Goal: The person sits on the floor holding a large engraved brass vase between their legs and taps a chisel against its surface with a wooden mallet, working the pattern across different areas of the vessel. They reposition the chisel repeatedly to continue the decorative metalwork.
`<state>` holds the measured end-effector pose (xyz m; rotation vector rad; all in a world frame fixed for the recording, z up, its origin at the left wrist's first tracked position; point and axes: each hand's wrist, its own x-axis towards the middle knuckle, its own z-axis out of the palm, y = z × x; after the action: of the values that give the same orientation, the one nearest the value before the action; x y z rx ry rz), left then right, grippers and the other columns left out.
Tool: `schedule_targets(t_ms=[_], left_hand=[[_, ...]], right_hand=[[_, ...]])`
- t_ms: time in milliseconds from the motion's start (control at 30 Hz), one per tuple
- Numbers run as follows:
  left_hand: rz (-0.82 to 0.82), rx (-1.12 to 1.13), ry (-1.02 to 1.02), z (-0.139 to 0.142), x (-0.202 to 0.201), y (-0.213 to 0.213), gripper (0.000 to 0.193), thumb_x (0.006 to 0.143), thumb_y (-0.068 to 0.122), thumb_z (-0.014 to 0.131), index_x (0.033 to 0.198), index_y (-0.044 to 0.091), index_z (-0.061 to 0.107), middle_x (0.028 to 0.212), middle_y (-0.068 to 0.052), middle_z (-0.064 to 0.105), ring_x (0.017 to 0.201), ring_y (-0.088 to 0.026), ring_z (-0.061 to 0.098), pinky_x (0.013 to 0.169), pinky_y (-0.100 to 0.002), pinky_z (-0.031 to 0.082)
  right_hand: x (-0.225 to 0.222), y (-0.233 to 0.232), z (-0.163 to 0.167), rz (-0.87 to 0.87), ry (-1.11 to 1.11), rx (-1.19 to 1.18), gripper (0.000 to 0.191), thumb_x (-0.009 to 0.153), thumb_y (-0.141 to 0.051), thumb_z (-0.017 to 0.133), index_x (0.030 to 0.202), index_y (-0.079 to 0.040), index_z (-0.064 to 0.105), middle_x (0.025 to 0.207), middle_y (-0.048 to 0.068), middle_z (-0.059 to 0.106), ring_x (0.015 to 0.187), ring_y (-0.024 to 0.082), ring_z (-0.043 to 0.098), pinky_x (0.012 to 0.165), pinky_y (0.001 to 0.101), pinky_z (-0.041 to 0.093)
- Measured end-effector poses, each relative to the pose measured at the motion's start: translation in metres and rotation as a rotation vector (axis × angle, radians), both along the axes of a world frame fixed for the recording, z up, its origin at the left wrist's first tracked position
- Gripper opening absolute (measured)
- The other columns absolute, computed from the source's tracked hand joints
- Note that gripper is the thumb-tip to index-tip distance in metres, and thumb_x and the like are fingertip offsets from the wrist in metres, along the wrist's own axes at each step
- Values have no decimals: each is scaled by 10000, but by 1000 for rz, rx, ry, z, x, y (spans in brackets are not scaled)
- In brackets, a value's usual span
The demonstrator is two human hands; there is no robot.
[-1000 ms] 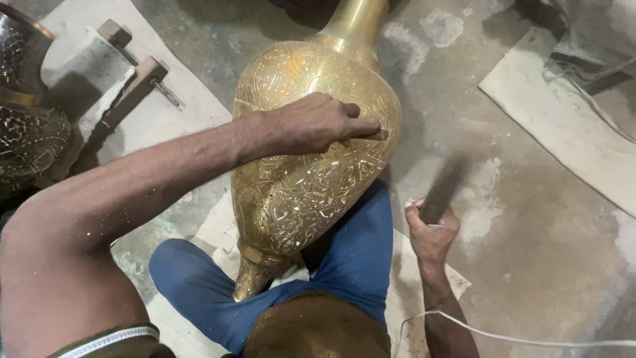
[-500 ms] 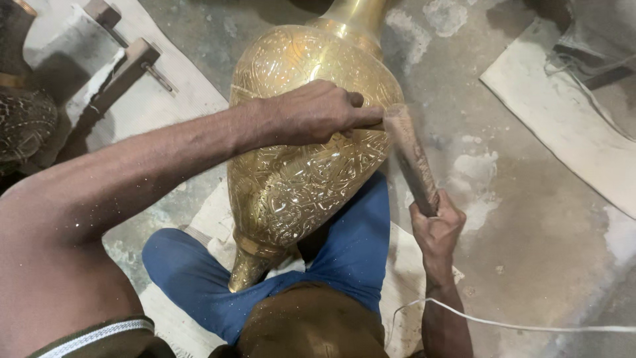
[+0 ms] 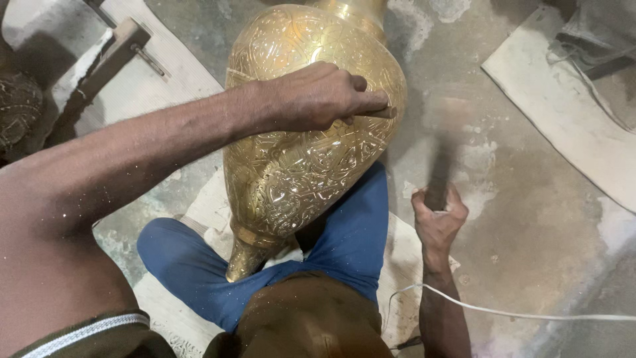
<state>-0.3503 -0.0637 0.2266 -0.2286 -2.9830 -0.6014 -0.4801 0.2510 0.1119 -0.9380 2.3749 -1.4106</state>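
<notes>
Hammer (image 3: 440, 156) head motion-blurred; vase (image 3: 298, 139) neck cut by top edge.

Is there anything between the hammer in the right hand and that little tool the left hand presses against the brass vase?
Nothing visible. The right hand holds a blurred hammer up beside the engraved brass vase. The left hand pins a small chisel to the vase's side. Only bare concrete floor shows in the gap.
</notes>
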Motion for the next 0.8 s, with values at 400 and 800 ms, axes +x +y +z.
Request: schedule_targets(t_ms=[400,800], left_hand=[[12,8,21,-2,3,3,264,1014,69,560,1274,87,601,909,-169,737,788,-261,774,573,-383,649],[17,-20,39,-1,7,7,298,1032,68,523,1315,108,605,909,-158,740,780,-249,775,568,-377,639]], right_hand=[[1,1,8,-16,5,93,130,850,-55,760,858,-15,636,722,17,626,640,115,598,602,282,481],[6,7,8,-73,-85,106,87,876,-47,726,906,-16,650,731,49,655,646,127,619,606,299,488]])
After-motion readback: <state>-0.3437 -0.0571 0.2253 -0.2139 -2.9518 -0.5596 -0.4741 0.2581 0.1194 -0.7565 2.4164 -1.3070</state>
